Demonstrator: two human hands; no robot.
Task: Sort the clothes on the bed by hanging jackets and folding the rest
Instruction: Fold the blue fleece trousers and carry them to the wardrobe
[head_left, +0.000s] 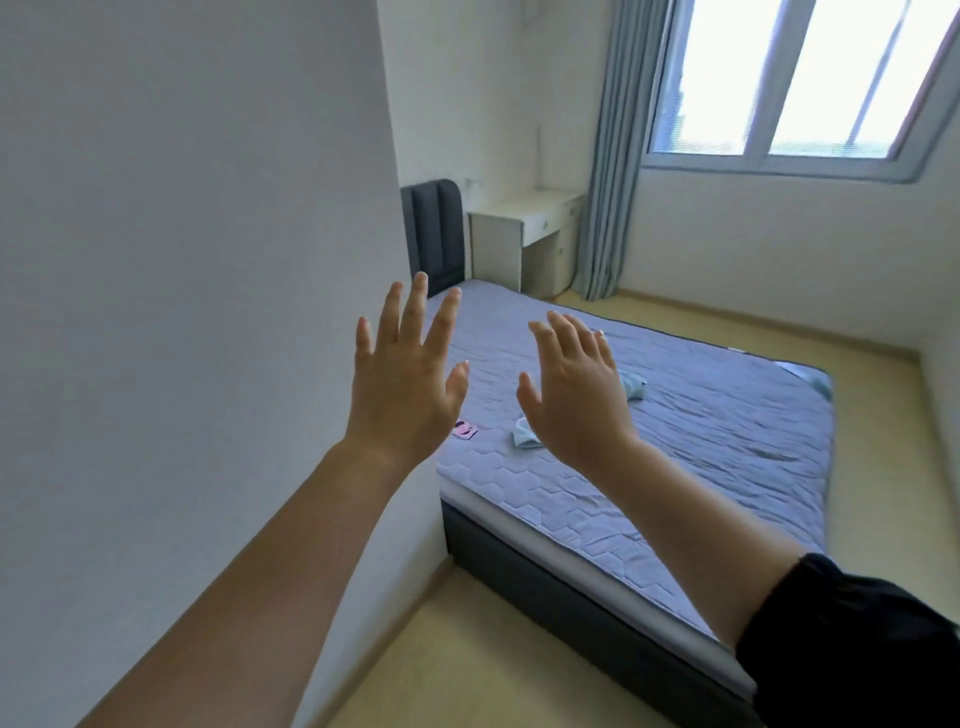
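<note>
So, light-blue bundle (523, 436): lay on the bed (701, 426), beyond and below the fingertips, showing in the gap between the two hands, just beside the base of the right thumb; too small to tell its long axis or what garment it was.
Second light-blue piece (634, 389): lay farther out on the bed, partly hidden behind the right hand's outer edge.
Pink item (464, 429): small and flat, showed just below the left thumb.
Far-corner cloth (821, 384): lay well apart from both hands.
Right hand (576, 405): was raised, back to the camera, fingers straight, holding nothing; probably the nearer to the bundle.
Left hand (402, 400): was raised, fingers spread wide, holding nothing, mostly before the wall (182, 260).
Coming move: likely a reach forward and down, right hand leading.
</note>
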